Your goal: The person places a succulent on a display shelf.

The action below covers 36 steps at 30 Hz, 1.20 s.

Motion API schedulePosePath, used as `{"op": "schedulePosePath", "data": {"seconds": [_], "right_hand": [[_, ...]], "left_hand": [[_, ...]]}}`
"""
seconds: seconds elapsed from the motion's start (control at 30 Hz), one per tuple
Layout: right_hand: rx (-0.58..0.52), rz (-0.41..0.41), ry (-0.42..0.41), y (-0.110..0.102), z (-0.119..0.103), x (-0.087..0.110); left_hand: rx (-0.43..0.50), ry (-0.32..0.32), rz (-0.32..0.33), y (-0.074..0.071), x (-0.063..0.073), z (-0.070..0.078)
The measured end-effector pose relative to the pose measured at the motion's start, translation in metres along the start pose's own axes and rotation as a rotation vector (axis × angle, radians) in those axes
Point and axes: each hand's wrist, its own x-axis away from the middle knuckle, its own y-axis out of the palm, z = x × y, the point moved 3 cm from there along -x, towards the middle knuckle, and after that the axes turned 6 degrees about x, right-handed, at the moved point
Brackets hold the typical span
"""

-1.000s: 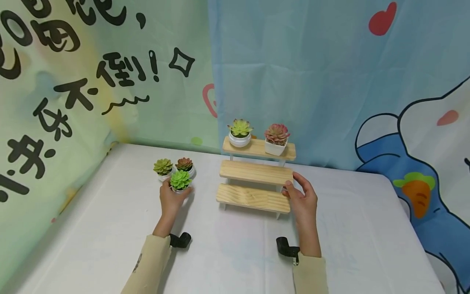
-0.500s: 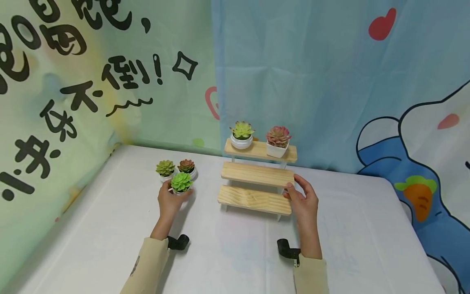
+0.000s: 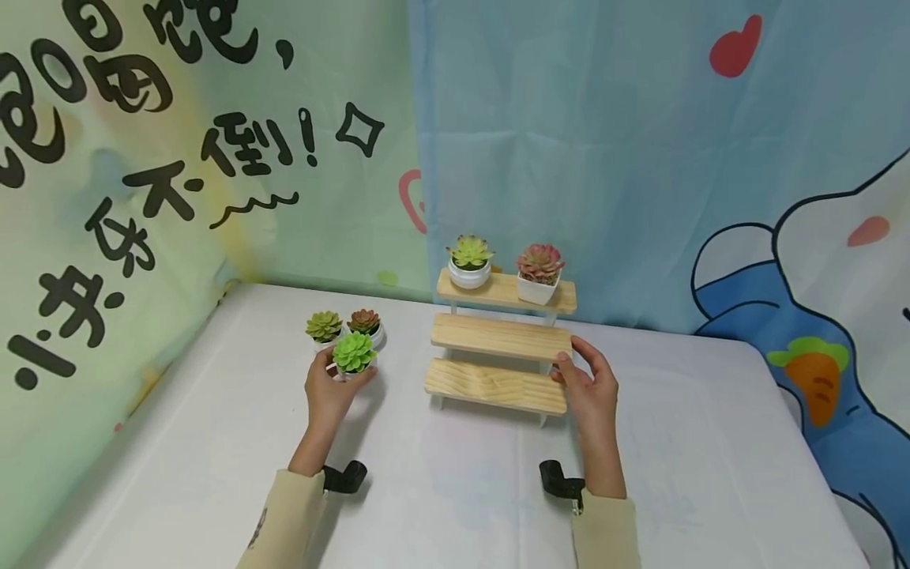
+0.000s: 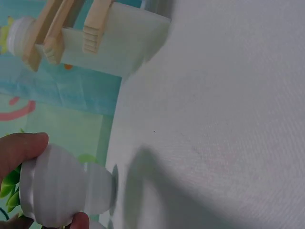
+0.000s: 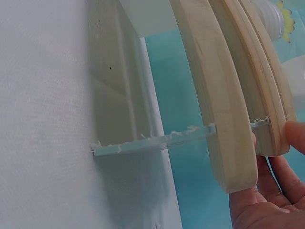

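My left hand (image 3: pixel 329 401) holds a small white pot (image 4: pixel 59 186) with a bright green artificial succulent (image 3: pixel 354 352), thumb and fingers around the pot's sides. Right behind it on the table stand a dull green succulent (image 3: pixel 324 325) and a reddish-brown one (image 3: pixel 364 320), both in white pots. My right hand (image 3: pixel 594 393) grips the right end of the middle board (image 3: pixel 501 337) of a three-tier wooden display stand, thumb on top and fingers beneath. On the top board (image 3: pixel 503 293) sit a yellow-green succulent (image 3: pixel 470 254) in a round pot and a pink one (image 3: pixel 540 265) in a square pot.
A white cloth covers the table (image 3: pixel 455 490). The lowest board (image 3: pixel 495 385) of the stand bears no pots. Clear side supports (image 5: pixel 152 144) hold the boards up. Printed cloth backdrops (image 3: pixel 569 118) rise directly behind the stand and along the left side.
The head view has shifted slightly. A little more of the white pot shows in my left hand. My right hand keeps its grip on the stand, and the other pots stay in place.
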Motion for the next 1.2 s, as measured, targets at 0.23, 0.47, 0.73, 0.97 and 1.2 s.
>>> {"op": "schedulePosePath", "data": {"seconds": [0.23,0.47,0.73,0.97,1.2], "right_hand": [[0.004,0.022,0.033,-0.002,0.0,-0.004],[-0.019,0.028,0.017,-0.002,0.01,-0.01],[-0.02,0.043,0.032,-0.001,0.013,-0.01],[-0.03,0.033,0.028,0.0,0.013,-0.009],[-0.043,0.012,-0.001,-0.001,0.012,-0.007]], "left_hand": [[0.097,-0.024,-0.042,0.005,0.009,0.015],[0.15,0.032,-0.077,0.012,0.016,0.03],[0.146,0.085,-0.101,0.016,0.018,0.042],[0.161,0.13,-0.127,0.02,0.024,0.053],[0.19,0.187,-0.112,0.028,0.025,0.064]]}}
